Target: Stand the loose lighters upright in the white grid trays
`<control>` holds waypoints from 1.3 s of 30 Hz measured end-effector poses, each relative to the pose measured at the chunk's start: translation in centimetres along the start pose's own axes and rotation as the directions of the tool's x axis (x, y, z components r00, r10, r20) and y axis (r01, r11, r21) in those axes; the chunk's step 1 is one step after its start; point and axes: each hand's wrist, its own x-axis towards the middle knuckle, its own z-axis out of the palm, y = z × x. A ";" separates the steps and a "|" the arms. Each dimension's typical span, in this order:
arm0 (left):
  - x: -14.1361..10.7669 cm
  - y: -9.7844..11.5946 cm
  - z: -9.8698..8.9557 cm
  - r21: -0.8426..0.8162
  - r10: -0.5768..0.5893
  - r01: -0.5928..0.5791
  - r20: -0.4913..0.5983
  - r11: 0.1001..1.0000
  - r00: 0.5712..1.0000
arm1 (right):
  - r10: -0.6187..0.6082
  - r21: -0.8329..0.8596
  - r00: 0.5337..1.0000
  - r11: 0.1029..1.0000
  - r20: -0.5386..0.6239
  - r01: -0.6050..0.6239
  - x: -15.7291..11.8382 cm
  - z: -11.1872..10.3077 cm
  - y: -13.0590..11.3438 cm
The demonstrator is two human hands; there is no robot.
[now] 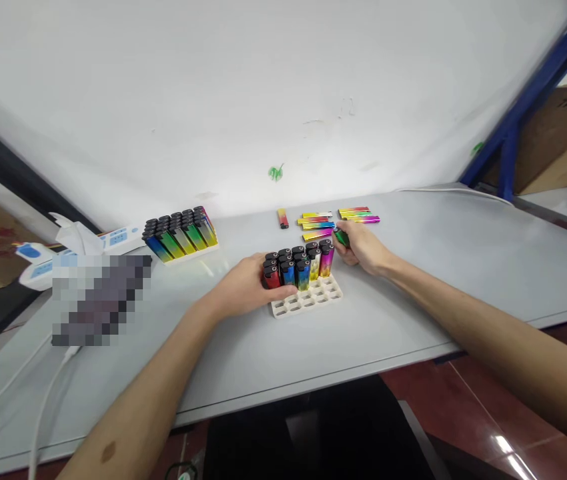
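A white tray (331,291) with rows of holes stands on the table. Several upright lighters (288,273) with black tops and shiny red, blue, gold and pink bodies fill its back rows, while holes at the front show bare. My left hand (243,287) is closed around the tray's left end, its thumb across the front of the lighters and its other fingers partly hidden behind them. Just beyond the tray's back right corner, my right hand (361,247) pinches a green lighter (342,237). Close by lie several slim, shiny multicoloured pieces (316,219).
Another tray (191,253) packed with lighters stands at the back left. A single red-yellow lighter (282,219) lies near the wall. Further left are a power strip (118,237), a blurred-out dark object (103,300) and white cables (43,400). More shiny pieces (358,215) lie at the back right.
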 end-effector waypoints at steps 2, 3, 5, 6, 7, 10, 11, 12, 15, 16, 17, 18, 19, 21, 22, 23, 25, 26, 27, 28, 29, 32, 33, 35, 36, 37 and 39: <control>0.0 -0.1 0.0 0.000 0.007 -0.007 -0.003 1.000 1.000 | -0.003 0.008 1.000 1.000 -0.026 0.004 0.0 0.0 0.1; 0.0 -0.1 0.0 -0.002 0.010 -0.010 -0.003 1.000 1.000 | 0.000 0.014 0.999 1.000 -0.040 0.000 0.0 0.0 0.1; -0.1 -0.1 0.0 -0.005 0.008 -0.008 -0.003 1.000 1.000 | 0.017 0.023 0.998 1.000 -0.058 -0.015 0.0 -0.1 0.1; -0.1 0.0 -0.1 -0.007 0.004 -0.004 -0.001 1.000 1.000 | 0.025 0.023 0.998 0.999 -0.058 -0.024 0.0 -0.1 0.0; -0.1 0.0 -0.1 -0.008 0.000 0.000 0.001 1.000 1.000 | 0.032 0.019 0.998 0.999 -0.052 -0.032 0.0 -0.1 0.0; -0.1 0.1 -0.1 -0.005 -0.004 0.004 0.008 1.000 1.000 | 0.038 0.008 0.998 0.999 -0.045 -0.037 0.0 -0.2 -0.1; -0.1 0.2 -0.1 0.000 -0.002 0.002 0.008 1.000 1.000 | 0.034 0.005 0.998 0.999 -0.046 -0.033 0.1 -0.2 -0.1; -0.1 0.2 -0.1 0.007 0.000 0.000 0.005 1.000 1.000 | 0.025 0.004 0.998 1.000 -0.049 -0.025 0.1 -0.2 -0.1; -0.1 0.2 -0.1 0.030 0.006 -0.006 -0.005 1.000 1.000 | -0.004 -0.009 0.998 1.000 -0.056 0.004 0.2 -0.2 0.0; -0.1 0.2 -0.1 0.032 0.008 -0.007 -0.005 0.999 1.000 | -0.005 -0.012 0.998 1.000 -0.060 0.005 0.2 -0.2 0.1; -0.1 0.2 -0.1 0.027 0.008 -0.008 -0.002 1.000 1.000 | 0.000 -0.013 0.998 1.000 -0.066 -0.001 0.2 -0.2 0.1; -0.1 0.2 -0.1 0.016 0.005 -0.005 0.002 1.000 1.000 | 0.009 -0.010 0.997 1.000 -0.074 -0.010 0.2 -0.2 0.1; -0.1 0.3 -0.1 0.004 0.002 -0.002 0.006 1.000 1.000 | 0.021 -0.004 0.996 1.000 -0.081 -0.021 0.2 -0.2 0.1; -0.1 0.3 -0.1 -0.012 -0.008 0.008 0.009 1.000 1.000 | 0.032 0.021 0.996 0.999 -0.081 -0.030 0.2 -0.2 0.1; -0.2 0.3 -0.1 -0.014 -0.012 0.012 0.009 1.000 1.000 | 0.029 0.040 0.997 0.999 -0.074 -0.026 0.2 -0.3 0.1; -0.2 0.3 -0.1 -0.012 -0.015 0.015 0.007 1.000 1.000 | 0.019 0.059 0.998 0.998 -0.065 -0.016 0.2 -0.3 0.1; -0.2 0.3 -0.1 -0.002 -0.013 0.013 0.004 1.000 1.000 | -0.024 0.079 0.998 0.996 -0.050 0.028 0.2 -0.6 -0.1; -0.2 0.3 -0.1 0.001 -0.009 0.009 0.005 1.000 1.000 | -0.059 0.064 0.997 0.996 -0.044 0.062 0.1 -0.7 -0.2; -0.2 0.3 -0.1 0.001 -0.005 0.005 0.005 1.000 1.000 | -0.099 0.029 0.994 0.995 -0.035 0.100 0.0 -0.9 -0.4; -0.2 0.3 -0.1 -0.001 0.000 0.000 0.006 1.000 1.000 | -0.141 -0.014 0.990 0.990 -0.023 0.141 -0.1 -1.2 -0.6; -0.2 0.4 -0.1 -0.006 0.005 -0.005 0.007 1.000 1.000 | -0.179 -0.055 0.984 0.982 -0.013 0.179 -0.2 -1.4 -0.9; -0.2 0.3 -0.2 -0.024 0.012 -0.012 0.008 1.000 1.000 | -0.270 -0.105 0.961 0.959 -0.049 0.264 -0.7 -2.3 -1.8; -0.2 0.3 -0.1 -0.022 0.012 -0.012 0.006 1.000 1.000 | -0.290 -0.095 0.954 0.954 -0.077 0.283 -0.9 -2.5 -2.1; -0.2 0.2 -0.1 -0.011 0.013 -0.013 0.004 1.000 1.000 | -0.316 -0.063 0.942 0.949 -0.114 0.310 -1.2 -2.8 -2.7; -0.1 0.1 -0.1 -0.002 0.013 -0.013 0.003 1.000 1.000 | -0.323 -0.048 0.939 0.946 -0.121 0.320 -1.4 -2.8 -3.0; -0.1 0.1 -0.1 0.006 0.014 -0.014 0.001 1.000 1.000 | -0.330 -0.042 0.936 0.944 -0.122 0.327 -1.6 -2.7 -3.2; -0.1 0.1 -0.1 0.013 0.018 -0.018 0.002 1.000 1.000 | -0.356 -0.065 0.928 0.934 -0.108 0.351 -2.1 -2.2 -3.6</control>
